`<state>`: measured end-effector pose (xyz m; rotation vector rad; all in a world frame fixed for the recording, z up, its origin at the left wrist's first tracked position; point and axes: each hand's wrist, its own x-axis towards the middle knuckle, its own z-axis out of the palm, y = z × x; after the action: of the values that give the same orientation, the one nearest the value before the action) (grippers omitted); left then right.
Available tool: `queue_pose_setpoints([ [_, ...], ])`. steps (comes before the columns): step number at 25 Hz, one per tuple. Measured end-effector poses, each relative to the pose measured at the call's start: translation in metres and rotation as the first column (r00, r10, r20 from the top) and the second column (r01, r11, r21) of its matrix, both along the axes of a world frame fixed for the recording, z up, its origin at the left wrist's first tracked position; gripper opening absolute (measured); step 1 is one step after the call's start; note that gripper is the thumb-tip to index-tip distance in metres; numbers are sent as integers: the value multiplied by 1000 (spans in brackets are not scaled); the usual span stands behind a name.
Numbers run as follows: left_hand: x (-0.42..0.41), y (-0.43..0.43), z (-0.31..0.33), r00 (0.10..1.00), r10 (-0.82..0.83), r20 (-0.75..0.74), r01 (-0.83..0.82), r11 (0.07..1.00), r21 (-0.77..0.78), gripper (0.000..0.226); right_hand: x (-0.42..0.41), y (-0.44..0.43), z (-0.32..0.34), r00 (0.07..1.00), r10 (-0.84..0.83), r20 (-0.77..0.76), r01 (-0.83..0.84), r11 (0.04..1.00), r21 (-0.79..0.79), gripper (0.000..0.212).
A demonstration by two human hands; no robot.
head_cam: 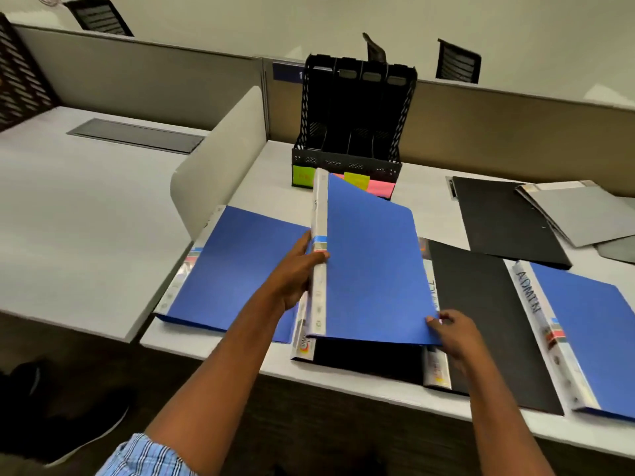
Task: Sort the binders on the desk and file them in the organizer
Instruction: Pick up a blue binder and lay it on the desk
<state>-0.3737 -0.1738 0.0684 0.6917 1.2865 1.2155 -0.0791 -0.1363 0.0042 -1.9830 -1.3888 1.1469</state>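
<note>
A blue binder (pixel 371 266) is lifted off the desk, tilted with its white spine up and to the left. My left hand (pixel 297 273) grips that spine and my right hand (pixel 453 333) pinches its near right corner. Under it lies a black binder (pixel 364 359). Another blue binder (pixel 237 269) lies flat to the left, a black one (pixel 481 310) to the right, and a blue one with ADMIN on its spine (pixel 591 338) at the far right. The black organizer (pixel 354 132) stands empty at the back, with coloured sticky notes on its front.
A black folder (pixel 505 218) and a grey folder (pixel 577 211) lie at the back right. A white curved divider (pixel 220 159) separates this desk (pixel 271 187) from the one on the left. Partition panels run behind the organizer. Office chairs stand beyond them.
</note>
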Motion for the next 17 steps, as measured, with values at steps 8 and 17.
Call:
queue_pose_setpoints([
  [8, -91, -15, -22, 964, 204, -173, -212, 977, -25, 30, -83, 15, -1, 907, 417, 65, -383, 878, -287, 28],
  [17, -151, -29, -8, 898, 258, -357, -313, 944, -107, 34, -161, 47, 12, 776, 601, -189, -611, 645, -458, 32],
])
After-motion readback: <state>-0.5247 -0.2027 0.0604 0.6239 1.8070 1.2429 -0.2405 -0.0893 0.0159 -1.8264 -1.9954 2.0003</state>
